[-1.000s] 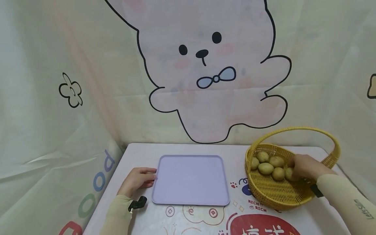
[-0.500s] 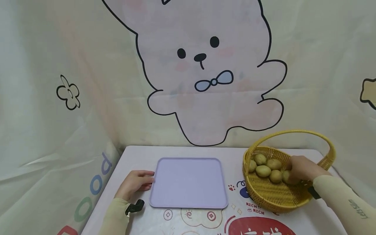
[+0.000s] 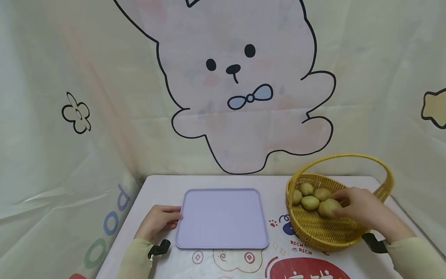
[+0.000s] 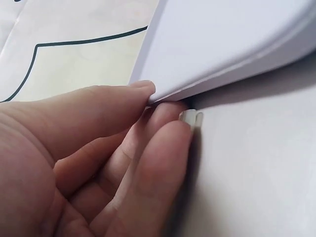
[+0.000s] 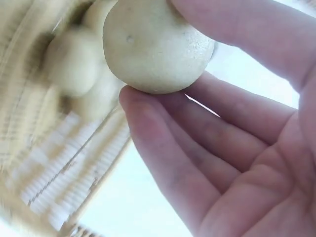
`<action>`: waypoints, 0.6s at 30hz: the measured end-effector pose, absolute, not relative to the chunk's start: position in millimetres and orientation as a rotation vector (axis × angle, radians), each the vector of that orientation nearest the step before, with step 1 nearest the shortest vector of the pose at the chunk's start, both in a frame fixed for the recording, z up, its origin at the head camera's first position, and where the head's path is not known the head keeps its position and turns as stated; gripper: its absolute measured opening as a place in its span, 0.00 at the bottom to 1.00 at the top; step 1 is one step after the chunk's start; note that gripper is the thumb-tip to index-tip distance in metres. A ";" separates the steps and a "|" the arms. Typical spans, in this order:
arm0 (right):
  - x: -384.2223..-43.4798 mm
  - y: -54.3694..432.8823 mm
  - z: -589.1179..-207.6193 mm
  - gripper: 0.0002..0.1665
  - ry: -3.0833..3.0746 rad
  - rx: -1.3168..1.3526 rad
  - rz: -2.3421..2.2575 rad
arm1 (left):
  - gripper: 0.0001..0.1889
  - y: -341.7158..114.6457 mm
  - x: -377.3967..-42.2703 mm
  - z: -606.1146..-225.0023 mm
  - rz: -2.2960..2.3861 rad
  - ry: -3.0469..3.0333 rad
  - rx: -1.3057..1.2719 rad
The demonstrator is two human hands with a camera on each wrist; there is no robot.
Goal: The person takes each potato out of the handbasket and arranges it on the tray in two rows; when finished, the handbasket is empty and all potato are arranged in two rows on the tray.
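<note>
My right hand [image 3: 362, 207] grips a pale yellow-brown potato [image 5: 153, 49] between thumb and fingers, above the yellow wicker basket [image 3: 324, 243]. Beneath it in the basket lie several other potatoes [image 3: 310, 202], blurred in the right wrist view. At the left edge of a flat lilac tray [image 3: 222, 219] is my left hand [image 3: 157, 220]. The left wrist view has its thumb [image 4: 113, 101] and a fingertip pinching the tray's rim. The tray lies on the table with nothing on it.
The basket's tall arched handle [image 3: 348, 155] rises over its right side. A printed white cover [image 3: 240, 267] lies on the table. Behind stands a cloth backdrop [image 3: 244, 128] with a cartoon bear.
My right hand has lifted a potato up from the basket and shifted slightly toward the viewer. The left hand stays at the tray's edge. The head view has tilted slightly.
</note>
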State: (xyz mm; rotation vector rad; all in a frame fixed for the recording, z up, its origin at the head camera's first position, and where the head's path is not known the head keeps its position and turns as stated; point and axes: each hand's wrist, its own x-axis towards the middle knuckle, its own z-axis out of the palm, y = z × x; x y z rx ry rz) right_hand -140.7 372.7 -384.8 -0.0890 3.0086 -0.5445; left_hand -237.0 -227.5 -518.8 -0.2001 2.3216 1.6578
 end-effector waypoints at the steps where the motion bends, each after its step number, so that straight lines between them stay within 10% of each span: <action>1: -137.8 364.5 -383.1 0.35 3.009 -0.086 -0.564 | 0.23 -228.7 -236.7 -519.3 1.663 2.322 -0.202; 18: -131.4 211.3 -396.1 0.33 2.902 -0.119 -1.108 | 0.23 -232.2 -235.0 -519.1 1.729 2.276 -0.167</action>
